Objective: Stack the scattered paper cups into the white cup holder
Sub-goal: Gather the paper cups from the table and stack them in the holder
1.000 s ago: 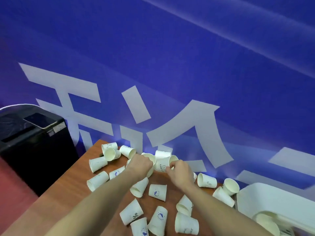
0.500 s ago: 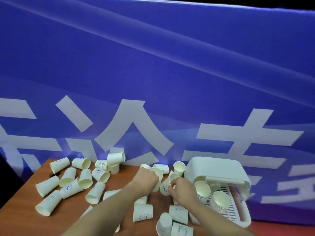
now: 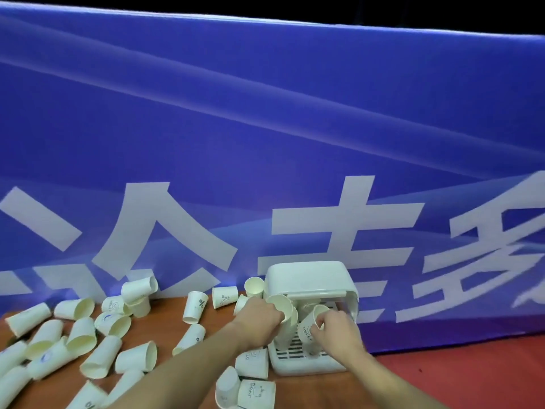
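The white cup holder (image 3: 306, 276), with a domed lid and a slotted base, stands at the table's right end. My left hand (image 3: 258, 318) grips a paper cup (image 3: 280, 304) at the holder's left opening, mouth facing me. My right hand (image 3: 336, 327) holds a second paper cup (image 3: 308, 327), printed HELLO, over the slotted tray. Other cups stand inside the holder, partly hidden by my hands. Several loose paper cups (image 3: 97, 358) lie scattered over the table's left half.
The wooden table (image 3: 165, 326) ends just right of the holder, with red floor (image 3: 472, 376) beyond. A blue banner (image 3: 265, 143) with white characters runs right behind the table. Cups (image 3: 250, 363) lie close beside the holder's front left corner.
My view has swung right along the table. Both hands carried their cups from the scattered pile over to the holder, which now sits under them.
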`<control>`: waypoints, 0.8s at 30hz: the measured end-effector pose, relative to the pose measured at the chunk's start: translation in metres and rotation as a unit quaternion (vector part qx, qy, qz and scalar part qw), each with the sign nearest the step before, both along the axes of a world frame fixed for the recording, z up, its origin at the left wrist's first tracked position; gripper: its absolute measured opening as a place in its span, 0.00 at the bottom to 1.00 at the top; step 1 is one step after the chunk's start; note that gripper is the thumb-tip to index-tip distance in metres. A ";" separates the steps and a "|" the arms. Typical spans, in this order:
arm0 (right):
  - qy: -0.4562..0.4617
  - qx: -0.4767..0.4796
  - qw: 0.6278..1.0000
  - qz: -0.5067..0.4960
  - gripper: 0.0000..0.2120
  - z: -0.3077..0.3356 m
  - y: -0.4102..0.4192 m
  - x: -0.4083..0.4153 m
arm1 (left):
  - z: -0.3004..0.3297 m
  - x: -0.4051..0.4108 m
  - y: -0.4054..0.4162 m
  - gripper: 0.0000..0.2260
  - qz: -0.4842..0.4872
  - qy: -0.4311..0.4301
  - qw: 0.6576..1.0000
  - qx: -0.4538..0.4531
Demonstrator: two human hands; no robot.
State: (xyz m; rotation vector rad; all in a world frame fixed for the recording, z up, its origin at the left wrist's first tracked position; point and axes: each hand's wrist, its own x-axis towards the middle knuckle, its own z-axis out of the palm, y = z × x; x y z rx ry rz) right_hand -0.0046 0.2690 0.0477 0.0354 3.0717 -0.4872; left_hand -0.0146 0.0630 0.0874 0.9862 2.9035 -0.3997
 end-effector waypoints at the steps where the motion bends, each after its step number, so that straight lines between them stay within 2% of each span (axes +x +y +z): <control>1: 0.002 0.000 1.000 -0.011 0.13 0.000 0.010 0.001 | 0.000 -0.001 0.009 0.10 -0.010 0.001 1.000 0.000; 6: -0.006 0.006 0.999 -0.046 0.13 -0.003 0.055 0.003 | -0.006 -0.006 0.052 0.11 -0.038 0.006 0.999 0.010; 14: -0.018 -0.008 0.998 -0.053 0.15 -0.015 0.094 -0.010 | -0.028 -0.021 0.090 0.13 -0.004 0.003 1.000 0.000; 24: -0.042 -0.012 0.999 -0.019 0.11 -0.045 0.115 -0.043 | -0.053 -0.048 0.116 0.12 -0.014 -0.082 0.995 -0.059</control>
